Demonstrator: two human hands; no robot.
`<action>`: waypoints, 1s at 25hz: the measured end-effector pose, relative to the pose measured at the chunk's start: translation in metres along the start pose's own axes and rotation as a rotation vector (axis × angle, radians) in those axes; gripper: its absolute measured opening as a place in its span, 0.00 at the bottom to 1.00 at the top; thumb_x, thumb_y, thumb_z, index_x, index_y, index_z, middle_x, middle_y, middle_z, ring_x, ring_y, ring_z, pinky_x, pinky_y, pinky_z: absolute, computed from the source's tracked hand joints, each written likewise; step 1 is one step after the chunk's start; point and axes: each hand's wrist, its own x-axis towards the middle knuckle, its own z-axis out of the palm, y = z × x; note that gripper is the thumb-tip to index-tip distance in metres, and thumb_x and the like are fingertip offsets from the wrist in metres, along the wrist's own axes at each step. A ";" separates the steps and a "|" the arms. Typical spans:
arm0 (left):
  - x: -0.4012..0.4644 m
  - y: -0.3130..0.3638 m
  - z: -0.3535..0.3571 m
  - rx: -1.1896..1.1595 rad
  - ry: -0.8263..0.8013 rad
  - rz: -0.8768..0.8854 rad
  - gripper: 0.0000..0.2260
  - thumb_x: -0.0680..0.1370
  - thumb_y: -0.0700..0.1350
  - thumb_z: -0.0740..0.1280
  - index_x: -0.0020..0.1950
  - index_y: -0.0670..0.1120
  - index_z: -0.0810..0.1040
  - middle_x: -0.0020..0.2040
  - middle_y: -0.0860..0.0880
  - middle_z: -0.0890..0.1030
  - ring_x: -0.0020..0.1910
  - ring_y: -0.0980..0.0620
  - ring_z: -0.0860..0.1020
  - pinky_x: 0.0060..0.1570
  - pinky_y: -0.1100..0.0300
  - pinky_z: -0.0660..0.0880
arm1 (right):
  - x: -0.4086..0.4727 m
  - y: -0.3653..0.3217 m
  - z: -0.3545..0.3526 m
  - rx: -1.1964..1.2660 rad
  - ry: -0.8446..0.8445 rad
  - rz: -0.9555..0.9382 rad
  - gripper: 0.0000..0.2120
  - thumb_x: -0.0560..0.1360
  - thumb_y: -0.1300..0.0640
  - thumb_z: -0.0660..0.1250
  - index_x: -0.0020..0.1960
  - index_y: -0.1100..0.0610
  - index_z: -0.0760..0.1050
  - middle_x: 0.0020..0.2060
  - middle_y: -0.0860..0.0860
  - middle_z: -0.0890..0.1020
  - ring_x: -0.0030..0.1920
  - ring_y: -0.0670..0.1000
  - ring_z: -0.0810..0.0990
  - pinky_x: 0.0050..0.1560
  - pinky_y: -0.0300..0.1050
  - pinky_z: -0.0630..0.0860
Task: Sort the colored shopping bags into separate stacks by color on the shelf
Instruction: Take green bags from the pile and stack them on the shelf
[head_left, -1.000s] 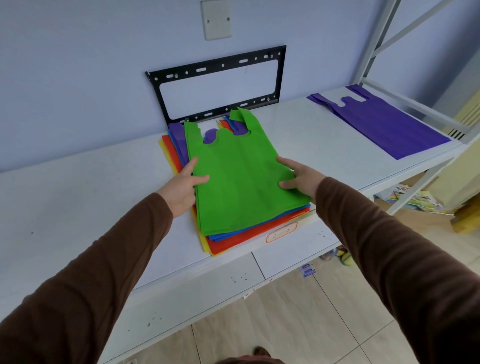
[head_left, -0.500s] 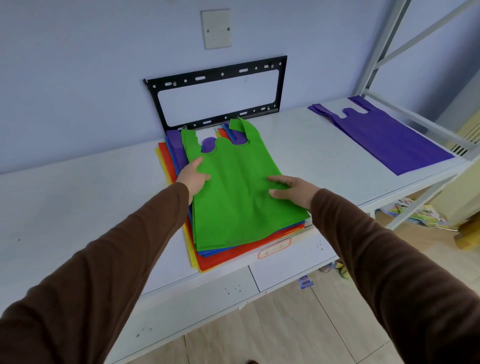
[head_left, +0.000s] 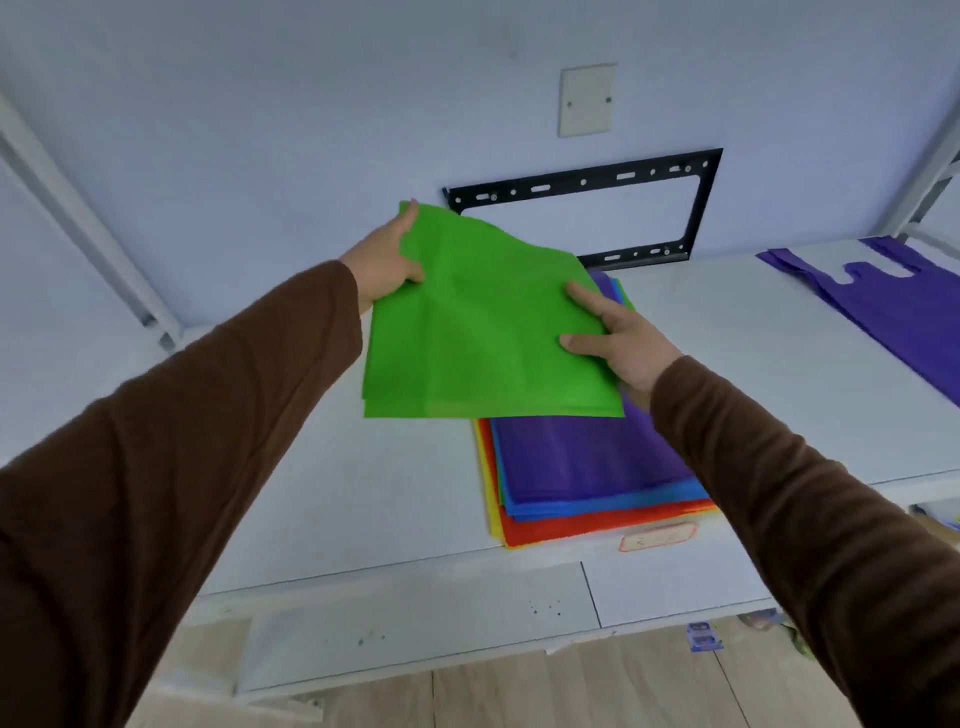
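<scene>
Shelf (head_left: 363, 509): a white board along a pale blue wall; it carries the bags, and every place below is told from the mixed stack on it.
Mixed stack (head_left: 587, 467): lies flat near the shelf's front edge; a purple bag is on top, with blue, red and yellow edges showing beneath it.
Green bag (head_left: 483, 332): lifted off the shelf, above the far end of the mixed stack and reaching out to the left of it; it is held by its two sides and sags slightly in the middle.
Purple bag (head_left: 893, 306): flat on the shelf, well apart to the right of the mixed stack, handles toward the wall.
Black bracket (head_left: 582, 182): a rectangular metal frame on the wall, just behind the mixed stack.
Left hand (head_left: 382, 260): pinches the green bag's left edge, thumb on top, up to the left of the mixed stack.
Right hand (head_left: 618, 338): pinches the green bag's right edge, thumb and forefinger on top, above the mixed stack.
Label (head_left: 657, 536): a small red-bordered sticker on the shelf, just in front of the mixed stack.
</scene>
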 end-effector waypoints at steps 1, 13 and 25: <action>-0.006 0.000 -0.035 0.002 0.039 0.023 0.41 0.75 0.29 0.65 0.80 0.54 0.50 0.78 0.48 0.61 0.67 0.46 0.73 0.62 0.48 0.75 | 0.007 -0.010 0.028 0.032 -0.012 -0.049 0.33 0.73 0.72 0.67 0.75 0.56 0.63 0.63 0.49 0.77 0.56 0.47 0.80 0.58 0.40 0.78; -0.112 -0.268 -0.190 -0.214 0.050 -0.492 0.38 0.75 0.25 0.64 0.80 0.47 0.54 0.72 0.39 0.71 0.64 0.36 0.75 0.62 0.40 0.73 | 0.029 0.074 0.298 -0.380 -0.217 0.166 0.36 0.73 0.66 0.72 0.76 0.57 0.61 0.69 0.58 0.72 0.63 0.57 0.77 0.64 0.47 0.74; -0.119 -0.320 -0.205 0.185 -0.004 -0.432 0.35 0.73 0.30 0.69 0.78 0.44 0.62 0.74 0.40 0.67 0.67 0.39 0.72 0.67 0.51 0.71 | -0.006 0.106 0.330 -0.616 -0.054 0.160 0.32 0.72 0.69 0.68 0.74 0.56 0.66 0.72 0.54 0.69 0.68 0.55 0.71 0.68 0.45 0.70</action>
